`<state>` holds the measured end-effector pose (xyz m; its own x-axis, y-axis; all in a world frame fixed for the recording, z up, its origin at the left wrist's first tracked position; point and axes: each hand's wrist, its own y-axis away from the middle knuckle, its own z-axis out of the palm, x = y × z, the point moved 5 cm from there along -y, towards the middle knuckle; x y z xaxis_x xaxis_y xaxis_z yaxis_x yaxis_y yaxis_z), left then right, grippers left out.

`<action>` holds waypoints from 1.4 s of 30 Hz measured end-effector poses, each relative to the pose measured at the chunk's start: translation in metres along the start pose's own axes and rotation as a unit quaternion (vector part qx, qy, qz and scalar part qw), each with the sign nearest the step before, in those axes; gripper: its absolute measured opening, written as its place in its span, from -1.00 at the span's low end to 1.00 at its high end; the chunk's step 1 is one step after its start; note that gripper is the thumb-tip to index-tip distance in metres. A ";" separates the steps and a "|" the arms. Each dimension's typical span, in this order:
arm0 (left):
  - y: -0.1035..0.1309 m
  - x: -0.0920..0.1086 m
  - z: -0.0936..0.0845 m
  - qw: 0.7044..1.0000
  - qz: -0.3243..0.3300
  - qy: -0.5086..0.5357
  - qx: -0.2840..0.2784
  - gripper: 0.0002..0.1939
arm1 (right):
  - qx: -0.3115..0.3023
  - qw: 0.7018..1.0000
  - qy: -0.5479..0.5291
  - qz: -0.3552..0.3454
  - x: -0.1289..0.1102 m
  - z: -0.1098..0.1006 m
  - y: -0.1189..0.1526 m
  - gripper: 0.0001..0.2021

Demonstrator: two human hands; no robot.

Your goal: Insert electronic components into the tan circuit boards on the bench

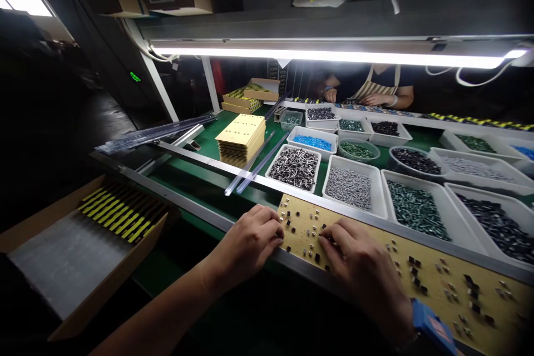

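The tan circuit board (377,245) lies along the worktop's (217,147) near rail at six o'clock, trays of components (294,167) at twelve. Left hand (246,245), fingers curled, presses its left end; right hand (361,272) pinches closed on a tiny part I cannot make out. A nudge could tip unsoldered parts.

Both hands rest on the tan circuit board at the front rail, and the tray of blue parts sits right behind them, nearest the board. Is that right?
Not quite. The head view shows both the left hand and right hand on the board, but the blue tray sits a row farther back. Nearest the board is a tray of black parts.
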<state>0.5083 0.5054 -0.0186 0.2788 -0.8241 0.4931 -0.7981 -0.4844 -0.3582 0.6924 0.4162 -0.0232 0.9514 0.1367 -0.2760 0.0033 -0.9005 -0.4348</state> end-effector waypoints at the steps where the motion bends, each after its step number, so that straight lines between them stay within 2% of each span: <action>1: 0.000 0.000 0.000 1.000 -0.001 0.001 0.000 -0.91 | -0.015 1.000 -0.012 -0.001 0.000 -0.001 -0.001 -0.81; 4: 0.000 0.000 -0.001 1.000 -0.003 0.003 0.004 -0.91 | -0.043 0.996 -0.079 0.020 0.004 -0.006 -0.006 -0.80; 6: 0.000 0.000 -0.001 1.000 0.000 0.007 0.004 -0.91 | -0.001 0.996 -0.083 0.024 0.007 -0.014 -0.009 -0.85; 8: 0.000 0.000 -0.001 1.000 0.002 0.005 0.005 -0.91 | 0.042 0.998 -0.043 0.017 0.009 -0.019 -0.013 -0.92; 9: -0.001 0.000 -0.001 1.000 0.003 0.002 0.007 -0.90 | 0.044 0.999 -0.020 0.016 0.010 -0.018 -0.014 -0.94; 13: 0.000 -0.001 0.000 1.000 0.004 -0.003 0.013 -0.90 | -0.013 1.000 0.003 0.024 0.012 -0.007 -0.017 -0.87; 16: 0.001 -0.002 -0.001 1.000 0.008 -0.001 0.019 -0.90 | -0.022 1.000 0.001 0.020 0.011 -0.005 -0.018 -0.83; 23: -0.006 -0.003 -0.005 0.995 -0.009 0.005 0.102 -0.89 | 0.025 0.999 0.016 -0.018 0.016 -0.009 -0.028 -0.86; 28: -0.020 0.000 0.003 0.997 -0.005 -0.036 0.075 -0.94 | -0.006 1.000 0.023 -0.015 0.019 -0.002 -0.031 -0.84; 34: -0.026 0.000 0.006 0.996 0.007 -0.078 0.041 -0.89 | -0.017 0.999 0.032 -0.025 0.016 -0.002 -0.030 -0.80; 37: -0.026 -0.001 0.007 0.995 0.007 -0.087 0.039 -0.89 | 0.009 1.000 0.007 -0.017 0.016 -0.013 -0.022 -0.85; 40: -0.026 0.000 0.007 0.995 0.012 -0.088 0.034 -0.88 | 0.085 0.996 -0.012 0.007 0.022 -0.036 -0.002 -0.82; 42: -0.026 0.001 0.007 0.996 0.016 -0.085 0.030 -0.88 | 0.116 0.993 -0.009 0.025 0.029 -0.049 0.016 -0.88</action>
<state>0.5333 0.5155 -0.0142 0.3438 -0.8748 0.3413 -0.7764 -0.4693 -0.4208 0.7347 0.3857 0.0039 0.9427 0.1029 -0.3173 -0.1179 -0.7871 -0.6055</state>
